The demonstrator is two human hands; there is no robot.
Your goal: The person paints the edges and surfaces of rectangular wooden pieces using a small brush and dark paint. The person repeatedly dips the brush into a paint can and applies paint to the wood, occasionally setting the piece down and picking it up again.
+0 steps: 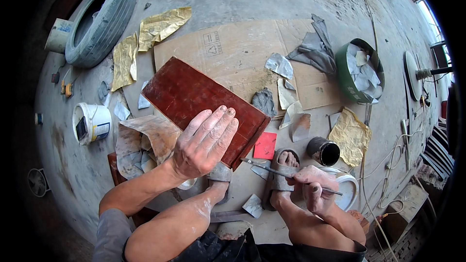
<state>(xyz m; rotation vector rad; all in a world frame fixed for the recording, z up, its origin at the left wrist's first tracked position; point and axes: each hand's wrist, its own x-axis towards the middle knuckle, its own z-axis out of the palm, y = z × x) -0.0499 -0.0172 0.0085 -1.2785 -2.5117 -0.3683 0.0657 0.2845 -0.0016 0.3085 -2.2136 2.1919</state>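
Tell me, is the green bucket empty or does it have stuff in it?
It has stuff in it. The green bucket lies tipped toward the camera, and pale crumpled paper scraps fill its inside.

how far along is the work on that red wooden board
Done: the reddish-brown wooden board looks evenly coloured where visible, and used sandpaper scraps lie around it. In hand: the left hand lies flat on the board; the right hand holds a thin brush. What remains cannot be judged from this view.
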